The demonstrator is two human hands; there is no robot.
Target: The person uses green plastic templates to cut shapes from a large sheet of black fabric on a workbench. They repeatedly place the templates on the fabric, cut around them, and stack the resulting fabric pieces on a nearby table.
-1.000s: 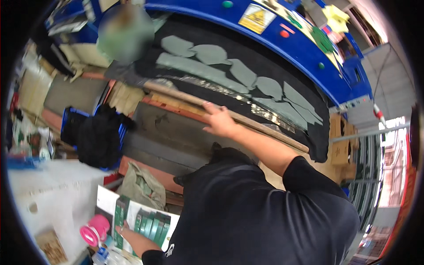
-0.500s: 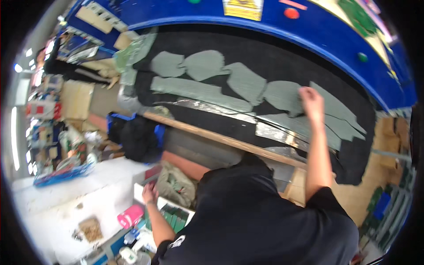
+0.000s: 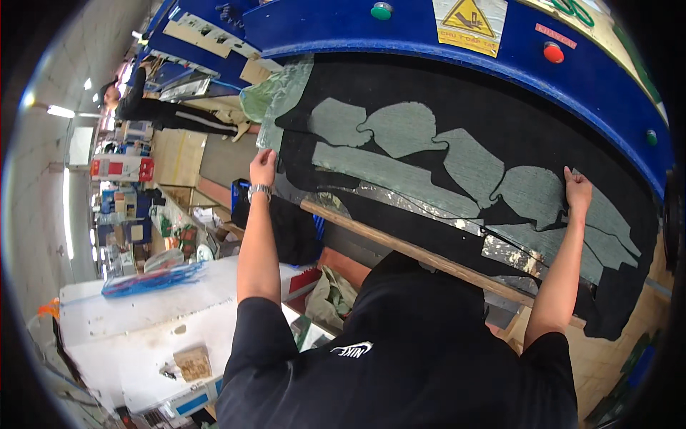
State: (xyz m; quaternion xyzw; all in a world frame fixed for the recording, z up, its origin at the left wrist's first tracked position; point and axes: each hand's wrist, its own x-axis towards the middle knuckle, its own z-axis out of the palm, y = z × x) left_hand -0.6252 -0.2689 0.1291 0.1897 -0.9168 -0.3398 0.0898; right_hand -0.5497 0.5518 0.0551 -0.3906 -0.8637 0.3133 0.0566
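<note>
A large black sheet (image 3: 486, 93) lies across the work surface under the blue machine. Flat grey-green cut pieces (image 3: 401, 130) rest on it, some with rounded outlines, some long and narrow. My left hand (image 3: 263, 169) is closed at the sheet's left end, beside a strip of clear plastic film (image 3: 274, 118); its fingertips touch the film's edge, and what they pinch is hidden. My right hand (image 3: 577, 193) has its fingers pressed together between a rounded grey-green piece and the narrow ones at the right. Whatever is in that pinch is too small to make out.
The blue machine (image 3: 343, 43) with a green button (image 3: 381, 11) and a red button (image 3: 554, 52) runs along the far side. A wooden rail (image 3: 407, 247) edges the near side. A white table (image 3: 143, 325) stands lower left; another person (image 3: 171, 113) stands farther left.
My left hand has moved from beside the white table up to the black sheet's left end. My right hand stays near the same grey-green pieces. The whole view has shifted.
</note>
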